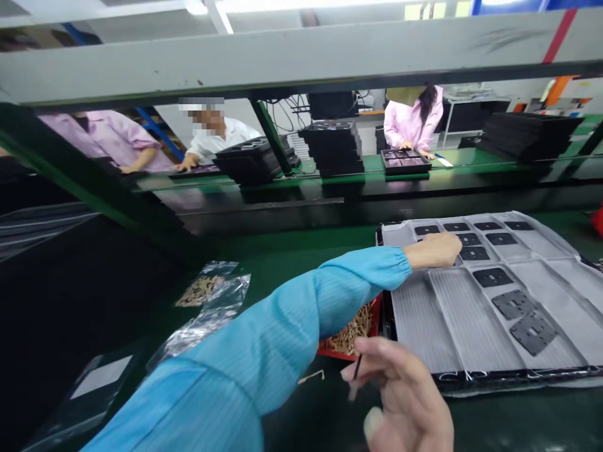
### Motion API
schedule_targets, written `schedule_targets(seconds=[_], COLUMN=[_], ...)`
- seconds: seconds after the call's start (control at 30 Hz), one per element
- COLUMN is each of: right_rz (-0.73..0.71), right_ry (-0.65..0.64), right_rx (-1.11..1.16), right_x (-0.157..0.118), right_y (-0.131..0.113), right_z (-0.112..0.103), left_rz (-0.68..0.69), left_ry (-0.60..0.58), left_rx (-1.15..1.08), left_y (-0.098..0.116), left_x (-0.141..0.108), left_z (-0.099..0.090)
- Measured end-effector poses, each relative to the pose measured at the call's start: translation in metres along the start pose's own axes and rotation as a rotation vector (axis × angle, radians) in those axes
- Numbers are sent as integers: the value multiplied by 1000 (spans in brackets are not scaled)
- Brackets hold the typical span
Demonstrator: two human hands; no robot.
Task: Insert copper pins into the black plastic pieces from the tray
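Observation:
My left arm, in a blue sleeve, stretches across to a pale, ribbed tray [414,314] with shallow compartments. There my left hand [434,250] is closed among flat black plates [492,277]; its fingertips are turned away, so what they grip is hidden. Low in the view, my right hand [405,398] pinches a small thin strip [357,373], dark above and paler below, between thumb and fingertips. A red bin [376,314] of many small tan pieces [353,333] sits partly under my left sleeve. One thin, bent tan piece [311,376] lies on the dark green bench.
Clear plastic bags [226,295], one with tan pieces, lie left on the bench. A green post [94,169] and a pale overhead beam [282,63] frame the view. Across the bench, several people work beside stacked black trays [335,147].

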State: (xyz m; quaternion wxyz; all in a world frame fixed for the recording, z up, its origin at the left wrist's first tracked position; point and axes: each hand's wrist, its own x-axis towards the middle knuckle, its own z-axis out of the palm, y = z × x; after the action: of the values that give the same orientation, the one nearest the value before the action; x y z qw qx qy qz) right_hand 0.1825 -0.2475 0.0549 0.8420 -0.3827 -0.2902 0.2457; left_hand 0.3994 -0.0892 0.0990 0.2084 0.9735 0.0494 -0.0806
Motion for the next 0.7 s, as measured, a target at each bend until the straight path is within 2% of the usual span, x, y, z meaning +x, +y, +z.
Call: schedule_targets(seconds=[0.13, 0.23, 0.37, 0.5, 0.6, 0.7], right_rz=[150, 193, 166, 251, 273, 304], right_ry=[61, 103, 207, 243, 76, -141], right_rx=[247, 321, 277, 273, 242, 198], right_x=[9, 13, 16, 23, 29, 33], right_y=[2, 2, -2, 8, 31, 52], right_z=[-21, -35, -44, -51, -59, -64], left_rz=[-20, -19, -70, -146, -202, -248], left_ry=[-34, -31, 38, 117, 169, 155], left_rx=[-89, -239, -512, -773, -879, -907], left_y=[1, -7, -24, -43, -55, -65], left_x=[-5, -34, -111, -199, -242, -265], left_z=[-17, -40, -54, -40, -23, -18])
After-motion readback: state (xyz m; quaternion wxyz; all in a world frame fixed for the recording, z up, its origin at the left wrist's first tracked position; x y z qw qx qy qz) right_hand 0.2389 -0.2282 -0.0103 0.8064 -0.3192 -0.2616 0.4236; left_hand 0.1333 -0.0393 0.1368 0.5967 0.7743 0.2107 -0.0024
